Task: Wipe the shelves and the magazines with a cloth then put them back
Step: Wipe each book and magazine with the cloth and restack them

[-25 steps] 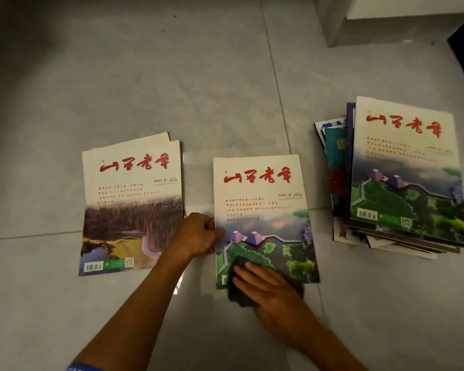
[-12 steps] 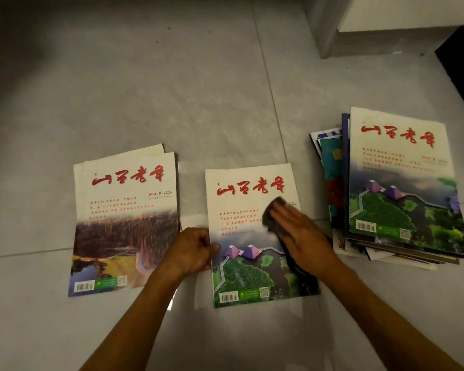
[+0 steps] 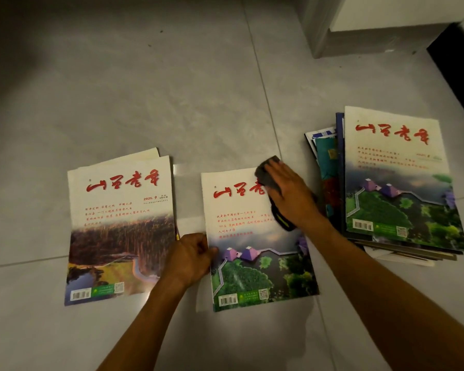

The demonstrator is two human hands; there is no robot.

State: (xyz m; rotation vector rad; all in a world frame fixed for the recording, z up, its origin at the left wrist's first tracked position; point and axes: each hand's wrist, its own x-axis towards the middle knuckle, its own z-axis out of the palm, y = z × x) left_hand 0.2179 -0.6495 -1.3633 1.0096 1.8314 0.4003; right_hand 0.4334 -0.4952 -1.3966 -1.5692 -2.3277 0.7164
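Your right hand (image 3: 288, 192) pressed flat a dark grey cloth (image 3: 269, 175) at the far right corner of the upright glossy magazine (image 3: 255, 242); your left hand (image 3: 189, 259) pinched its left edge

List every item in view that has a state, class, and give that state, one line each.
Middle magazine with purple-roofed huts on its cover: closed, flat on the floor, being wiped.
Dark grey cloth: pressed on that cover's top right corner.
Right hand: fingers flat on the cloth.
Left hand: grips the magazine's left edge.
Left forest-cover magazine: closed, atop another.
Right magazine pile: stacked, uneven.
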